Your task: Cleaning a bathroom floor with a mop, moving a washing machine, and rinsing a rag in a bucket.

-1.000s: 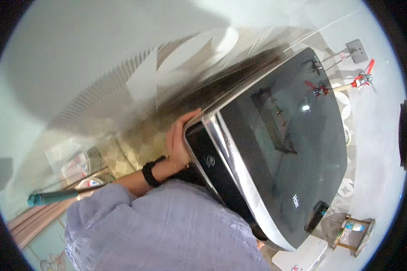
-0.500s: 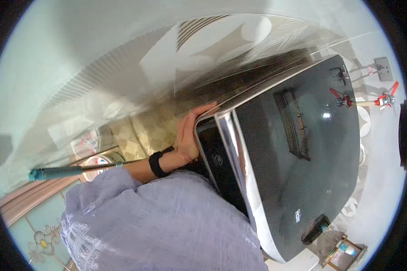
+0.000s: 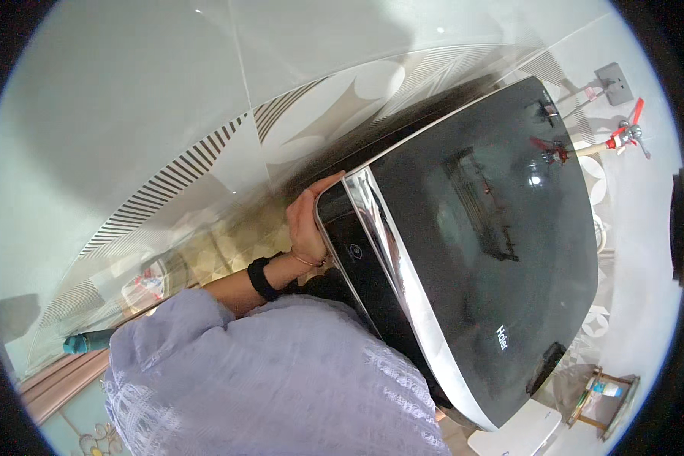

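Observation:
A top-loading washing machine with a dark glossy lid and a silver front trim fills the right half, slanted in view. My left hand grips its near left corner, fingers wrapped over the edge and the palm against the side. A black band circles that wrist. Close against the front panel is my body in a pale lilac top. Of my right hand only a sliver of skin shows, low at the machine's front edge; its fingers are hidden.
A patterned tiled wall runs behind the machine, with a dark narrow gap between them. A tap with red handles juts from the right wall. Lower right are a white lid-like panel and a small rack. A teal handle lies left.
The view has shifted and sharpened; machine, tap and wall pattern sit differently in it. My left hand keeps its hold on the corner. My sleeve covers more of the teal handle.

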`<action>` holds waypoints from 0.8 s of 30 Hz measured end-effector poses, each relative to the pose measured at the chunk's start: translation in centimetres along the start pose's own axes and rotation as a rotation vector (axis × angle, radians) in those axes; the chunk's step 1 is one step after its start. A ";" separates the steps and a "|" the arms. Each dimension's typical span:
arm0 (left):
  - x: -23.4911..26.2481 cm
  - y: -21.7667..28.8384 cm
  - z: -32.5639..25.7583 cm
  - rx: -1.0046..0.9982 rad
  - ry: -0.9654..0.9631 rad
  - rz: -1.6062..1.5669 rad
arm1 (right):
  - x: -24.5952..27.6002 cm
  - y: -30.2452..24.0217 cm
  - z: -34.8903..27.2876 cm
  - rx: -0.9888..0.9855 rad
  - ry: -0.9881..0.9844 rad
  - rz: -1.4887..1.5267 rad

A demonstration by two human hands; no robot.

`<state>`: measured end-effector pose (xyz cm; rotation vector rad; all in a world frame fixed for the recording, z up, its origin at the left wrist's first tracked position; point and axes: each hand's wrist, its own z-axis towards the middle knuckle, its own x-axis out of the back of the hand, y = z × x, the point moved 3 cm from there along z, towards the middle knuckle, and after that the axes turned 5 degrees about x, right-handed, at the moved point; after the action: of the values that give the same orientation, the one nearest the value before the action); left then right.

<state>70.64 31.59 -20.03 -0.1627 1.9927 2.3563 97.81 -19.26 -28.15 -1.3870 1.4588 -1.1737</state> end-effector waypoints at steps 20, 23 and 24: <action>0.0 -4.0 1.0 -0.108 0.007 0.020 | -6.8 -4.2 -4.4 0.168 0.292 0.946; 3.4 -10.2 4.6 -0.283 0.148 0.491 | -5.5 -0.6 -1.9 0.193 0.185 0.739; 2.5 -9.6 4.2 -0.176 0.091 0.287 | -5.3 0.1 -1.8 0.180 0.211 0.703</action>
<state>68.94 37.22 -29.03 0.0118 1.9613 2.7481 96.55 -13.84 -28.05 -0.5487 1.7360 -0.9651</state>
